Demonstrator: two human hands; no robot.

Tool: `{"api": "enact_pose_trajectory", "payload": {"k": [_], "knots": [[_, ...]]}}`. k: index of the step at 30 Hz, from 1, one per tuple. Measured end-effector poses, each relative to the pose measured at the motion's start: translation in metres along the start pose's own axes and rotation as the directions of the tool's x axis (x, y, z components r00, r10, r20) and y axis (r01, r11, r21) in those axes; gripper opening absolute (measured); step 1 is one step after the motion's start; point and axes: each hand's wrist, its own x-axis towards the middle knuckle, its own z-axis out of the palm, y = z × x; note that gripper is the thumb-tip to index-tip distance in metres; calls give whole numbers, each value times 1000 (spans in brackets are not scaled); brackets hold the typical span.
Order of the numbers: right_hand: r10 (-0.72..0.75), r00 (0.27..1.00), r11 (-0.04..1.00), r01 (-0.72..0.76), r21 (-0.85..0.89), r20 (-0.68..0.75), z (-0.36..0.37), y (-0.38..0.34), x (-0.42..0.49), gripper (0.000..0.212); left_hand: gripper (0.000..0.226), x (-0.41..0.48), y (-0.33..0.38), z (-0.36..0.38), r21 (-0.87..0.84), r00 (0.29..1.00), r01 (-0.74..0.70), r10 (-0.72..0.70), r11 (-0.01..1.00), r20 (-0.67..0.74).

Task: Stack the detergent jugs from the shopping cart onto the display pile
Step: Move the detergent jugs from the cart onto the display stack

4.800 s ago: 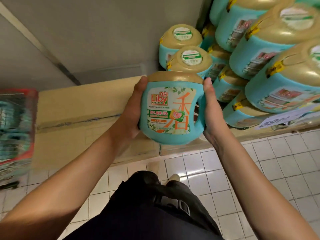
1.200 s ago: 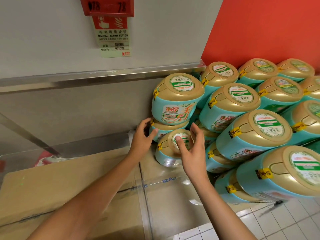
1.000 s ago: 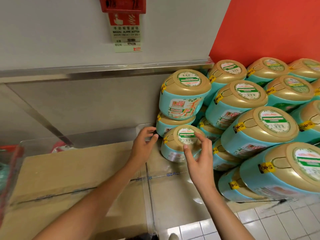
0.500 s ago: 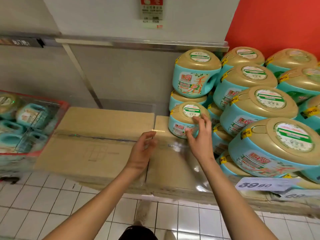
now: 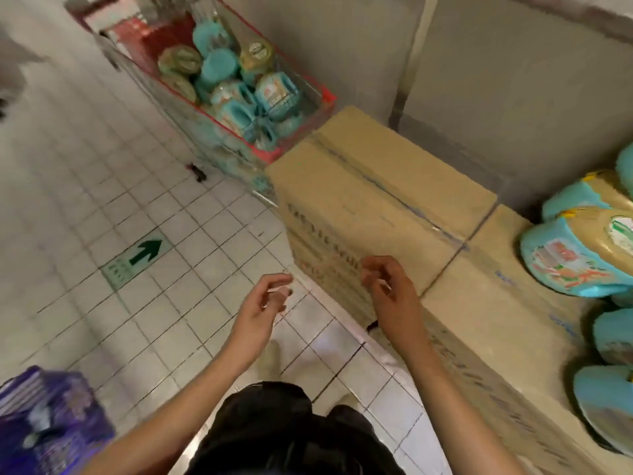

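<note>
The shopping cart (image 5: 310, 85), red-rimmed wire, stands at the upper middle and holds several teal detergent jugs (image 5: 275, 94) with gold caps. The display pile (image 5: 579, 255) of the same jugs lies at the right edge, on cardboard boxes (image 5: 380, 204). My left hand (image 5: 265, 303) hangs over the tiled floor with loosely curled fingers and holds nothing. My right hand (image 5: 388, 289) hovers in front of the near box edge, fingers also loosely curled, empty. Both hands are well short of the cart.
White tiled floor (image 5: 102, 200) with a green arrow sticker (image 5: 140, 257) spreads to the left. Purple packaged goods (image 5: 44, 419) sit at the bottom left. A grey wall panel (image 5: 496, 80) rises behind the boxes and the cart. My dark trousers show at the bottom.
Both hands have come off the jug placed on the pile and drawn back, empty. My view has swung left and down, toward the cart and the floor.
</note>
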Motion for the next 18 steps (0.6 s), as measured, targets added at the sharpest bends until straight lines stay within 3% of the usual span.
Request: {"api": "enact_pose_trajectory", "payload": {"k": [8,14,18], "knots": [[67,938,997,-55,-44,340,163,-21,32,17,28,-6,-60,-182,-25,956,117,-119,993,-267],[139,879,987,-84,-138,457,254,-28,63,22,23,23,-85,-281,-78,926,194,-209,978,-313],[175,878,980,-113,-163,445,289,-34,94,25,23,72,-80,-325,-84,931,190,-206,978,-301]]}}
